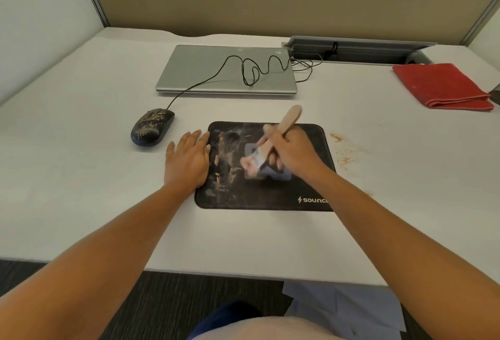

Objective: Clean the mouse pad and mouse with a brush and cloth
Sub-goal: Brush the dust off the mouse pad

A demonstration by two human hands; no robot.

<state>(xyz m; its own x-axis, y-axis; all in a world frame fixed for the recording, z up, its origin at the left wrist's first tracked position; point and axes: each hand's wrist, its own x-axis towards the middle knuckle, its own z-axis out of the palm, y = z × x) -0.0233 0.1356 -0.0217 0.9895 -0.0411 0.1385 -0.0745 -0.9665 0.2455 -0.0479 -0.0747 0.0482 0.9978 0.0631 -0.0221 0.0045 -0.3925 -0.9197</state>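
Brush (273,139) works mid-pad, right hand (295,150) with fingers clamped on its handle, left hand (186,161) flat, fingers straight, pinning the mouse pad (257,199) at nine o'clock; leftward flicks could throw grit onto the mouse (152,127) at ten o'clock.

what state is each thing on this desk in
black rectangular mouse pad: flat, dusty on the left
black wired mouse: off the pad, speckled with brown dust
wooden-handled brush: gripped, bristles on the pad
red folded cloth: folded, untouched
silver laptop: closed
left hand: flat on pad's left edge
right hand: grips the brush
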